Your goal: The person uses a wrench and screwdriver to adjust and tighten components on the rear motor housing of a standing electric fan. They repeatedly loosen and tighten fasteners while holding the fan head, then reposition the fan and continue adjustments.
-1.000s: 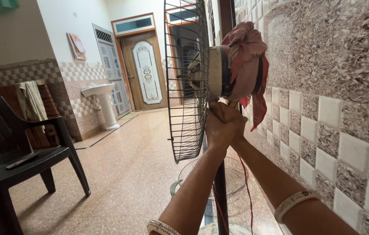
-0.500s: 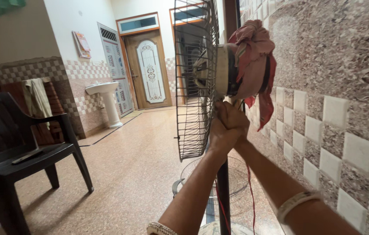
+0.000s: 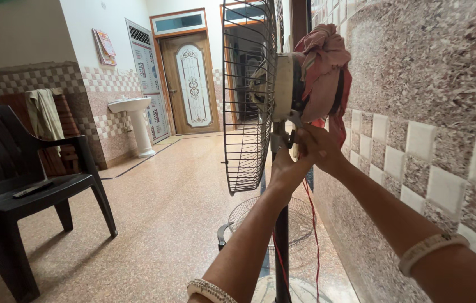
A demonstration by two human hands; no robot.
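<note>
Here the pedestal fan point(image 3: 274, 90) stands just beside the tiled wall point(image 3: 417, 112), its wire back guard point(image 3: 247, 101) facing the hall and a pink-red cloth point(image 3: 323, 67) wrapped over the motor housing at about 1 o'clock from the hands. Both hands meet at the neck of the fan, where the head joins the dark pole point(image 3: 281, 241) — the left hand point(image 3: 285, 171) is pressed against the pole just under the head, and the right hand point(image 3: 319, 147) touches the joint below the cloth. Each grip looks curled around the neck, but the fingers overlap, so I cannot tell how tightly either one closes. A thin red cord point(image 3: 312, 224) hangs down beside the pole.

On the floor point(image 3: 165, 224) behind the pole, at 6 o'clock from the hands, lies a loose round wire guard point(image 3: 268, 219). Well apart at 9 o'clock stands a dark plastic chair point(image 3: 19, 185) with a flat dark object on its seat — too small to identify. Farther off, near 10 o'clock, a white pedestal basin point(image 3: 137, 120) stands against the far wall, and a wooden door point(image 3: 193, 84) with an oval glass panel closes the hall at 11 o'clock.
</note>
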